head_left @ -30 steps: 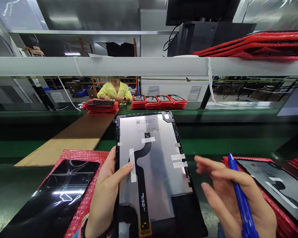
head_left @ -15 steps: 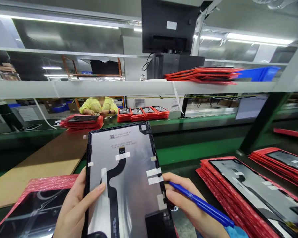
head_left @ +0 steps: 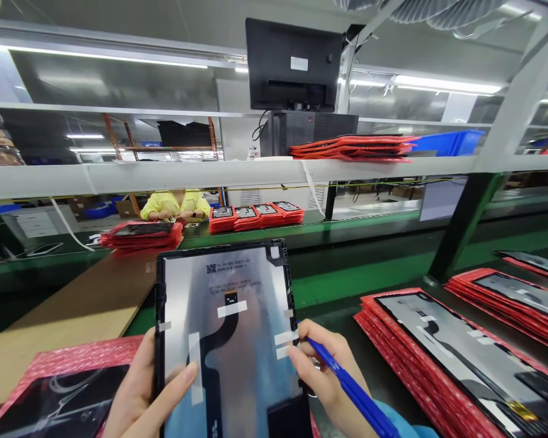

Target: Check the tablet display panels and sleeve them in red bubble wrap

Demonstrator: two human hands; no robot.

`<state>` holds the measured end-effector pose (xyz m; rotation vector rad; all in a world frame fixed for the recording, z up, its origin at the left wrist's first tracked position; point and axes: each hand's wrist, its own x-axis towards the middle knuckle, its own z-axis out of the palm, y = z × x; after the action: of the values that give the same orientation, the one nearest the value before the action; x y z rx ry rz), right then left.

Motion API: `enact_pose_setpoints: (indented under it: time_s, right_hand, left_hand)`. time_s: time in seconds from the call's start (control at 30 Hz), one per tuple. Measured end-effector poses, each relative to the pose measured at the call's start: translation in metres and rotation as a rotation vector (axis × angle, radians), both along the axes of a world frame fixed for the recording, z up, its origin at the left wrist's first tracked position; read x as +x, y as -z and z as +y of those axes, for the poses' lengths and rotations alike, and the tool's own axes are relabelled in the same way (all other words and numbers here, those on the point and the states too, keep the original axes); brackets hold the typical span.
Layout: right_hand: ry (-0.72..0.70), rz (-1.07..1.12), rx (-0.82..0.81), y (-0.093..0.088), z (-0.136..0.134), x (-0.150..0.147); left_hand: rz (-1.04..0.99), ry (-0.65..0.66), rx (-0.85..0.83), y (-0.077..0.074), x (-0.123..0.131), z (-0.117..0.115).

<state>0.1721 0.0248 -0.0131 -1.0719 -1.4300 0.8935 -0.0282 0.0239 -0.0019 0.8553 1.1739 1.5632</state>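
Note:
A tablet screen panel [head_left: 246, 353], its silvery back facing me, is held tilted up in front of me. On it are white tape strips, a black ribbon cable [head_left: 212, 359] and printed codes near the top. My left hand [head_left: 148, 389] grips the left edge, thumb lying over a tape strip on the back. At the right edge my right hand [head_left: 326, 365] has its thumb and finger by the tape strips there. A blue pen-like tool [head_left: 347, 380] is tucked in that hand, slanting down to the right; its tip is hidden.
Red bubble-wrap sleeves with panels are stacked at right [head_left: 420, 359]. A dark glossy panel [head_left: 55, 401] lies on pink wrap at lower left, beside a brown board [head_left: 77, 298]. Across the bench a person in yellow [head_left: 176, 204] sits near more stacks [head_left: 256, 217]. A shelf beam [head_left: 210, 176] crosses ahead.
The panel has come more upright and sits slightly lower in view. My right thumb has moved onto the panel's edge by the tape strips, and the blue tool points more steeply down.

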Motion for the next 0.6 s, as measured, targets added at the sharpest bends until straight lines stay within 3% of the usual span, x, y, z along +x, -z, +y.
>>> enact_pose_setpoints:
  time_s: [0.17,0.27,0.37,0.43,0.5,0.6]
  right_hand:
    - [-0.028,-0.044,0.048,0.004,0.008,0.005]
    - [-0.081,0.080,0.031,0.004,0.015,0.011]
    - [-0.207,0.425,-0.017,0.009,0.022,0.015]
    - [-0.416,0.663,-0.114,0.015,0.025,0.016]
    - [-0.564,0.812,-0.234,0.021,0.026,0.014]
    - [-0.521,0.867,-0.357,0.024,0.024,0.011]
  left_hand:
    - [0.009,-0.017,0.077,-0.004,0.007,-0.003]
    - [0.184,-0.037,0.209,0.008,0.004,0.002]
    - [0.684,-0.128,0.561,0.027,-0.008,0.018]
    - [1.098,-0.007,0.953,0.035,-0.016,0.030]
    - [1.381,0.087,1.254,0.036,-0.021,0.039]
    - [1.624,0.085,1.377,0.027,-0.020,0.042]
